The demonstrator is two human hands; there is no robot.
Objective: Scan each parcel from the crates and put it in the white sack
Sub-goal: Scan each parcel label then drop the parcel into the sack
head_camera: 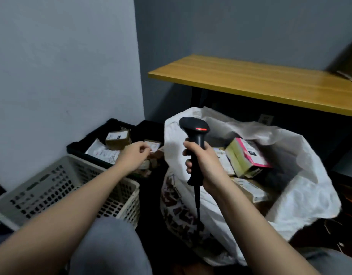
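Right hand (206, 165): fingers wrapped round the grip of a black barcode scanner (195, 135), held upright, red light lit on its head, cable hanging below.

Left hand (134, 153): extended over the black crate (81, 144) at far left, fingers loosely curled; whether it has hold of a parcel cannot be told.

Black crate: holds a brown boxed parcel (118, 138), a white flat parcel (102, 152) and others, partly hidden.

Grey perforated crate (76, 187): near left, contents not visible.

White sack (302, 175): right, mouth open, several parcels inside, among them a pink-and-green box (245, 155).

Wooden table (260, 84): far right.

Step, by judgement: picking the next parcel. Next move calls for lifting one parcel, turning its label toward the scanner, then dropping it in the sack.
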